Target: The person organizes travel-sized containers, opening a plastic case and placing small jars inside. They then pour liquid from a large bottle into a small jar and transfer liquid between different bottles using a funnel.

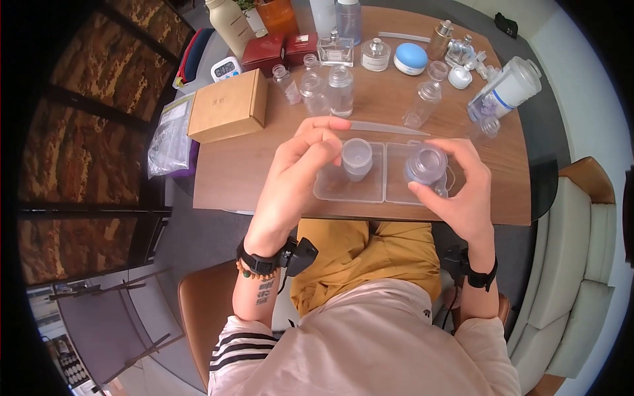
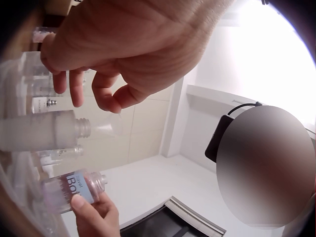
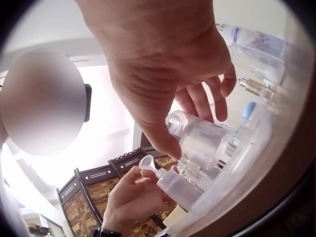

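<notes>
Left wrist view only: lettering reading "Travel Bot" on the blue label (image 2: 81,185) of the labelled bottle (image 2: 55,191). Wrist views: side profile of the funnel (image 3: 147,162) set in the neck of the frosted bottle (image 3: 180,190); head view looks down into its round mouth. Head view only: full outline of the clear tray (image 1: 384,181).

Count, near to far, 12 o'clock pointing away from the person across the table (image 1: 234,171): tray, 1, two compartments, at 6 o'clock; frosted bottle, 1, upright over the left compartment; labelled bottle, 1, over the right; cardboard box (image 1: 218,109), 1, at 9; small clear bottles (image 1: 340,92), 4, clustered near 10; blue-lidded jar (image 1: 410,58), 1, near 1; dark red boxes (image 1: 264,53), 2, beyond the cluster.

Pose, wrist to fingertips: left hand (image 1: 300,148), reaching in from 7 o'clock, fingers loosely bent beside the funnel, holding nothing; fingertip contact cannot be told. Right hand (image 1: 470,191), from 5 o'clock, thumb and fingers gripping the labelled bottle's sides, mouth upward.
</notes>
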